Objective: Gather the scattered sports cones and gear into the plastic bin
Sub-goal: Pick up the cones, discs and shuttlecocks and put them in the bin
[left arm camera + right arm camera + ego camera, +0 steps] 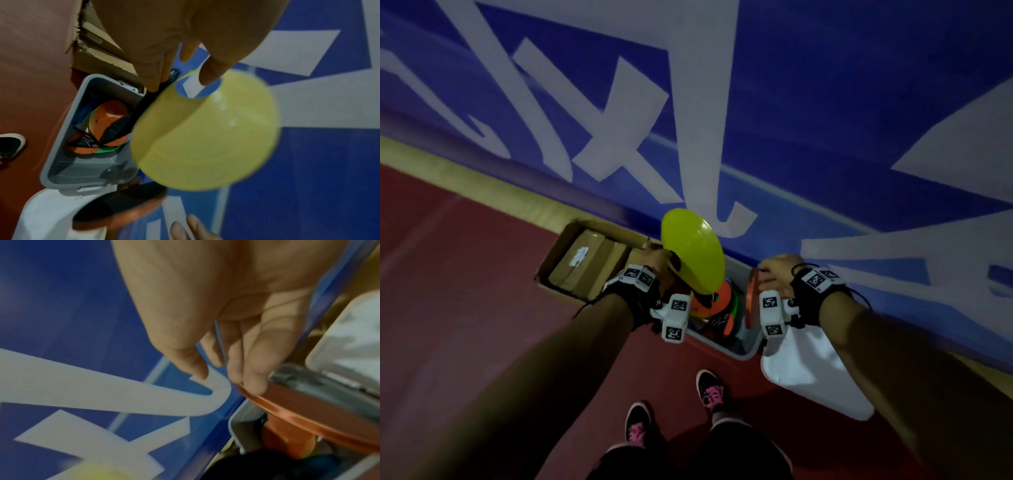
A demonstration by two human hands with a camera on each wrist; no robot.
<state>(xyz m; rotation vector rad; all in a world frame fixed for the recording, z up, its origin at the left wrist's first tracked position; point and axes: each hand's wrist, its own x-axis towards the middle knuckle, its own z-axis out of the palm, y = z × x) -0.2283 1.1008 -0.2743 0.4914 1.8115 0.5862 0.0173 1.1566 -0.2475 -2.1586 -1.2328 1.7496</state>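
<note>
A grey plastic bin stands on the floor against a blue wall, holding several orange and green disc cones and dark gear. My left hand holds a yellow disc cone by its centre hole, with a black strap hanging from the same hand into the bin. My right hand pinches the rim of an orange disc cone above the bin's right end.
An open cardboard box with packages sits left of the bin. The bin's white lid lies on the red floor to its right. My two shoes stand just in front. The blue wall with white lettering rises close behind.
</note>
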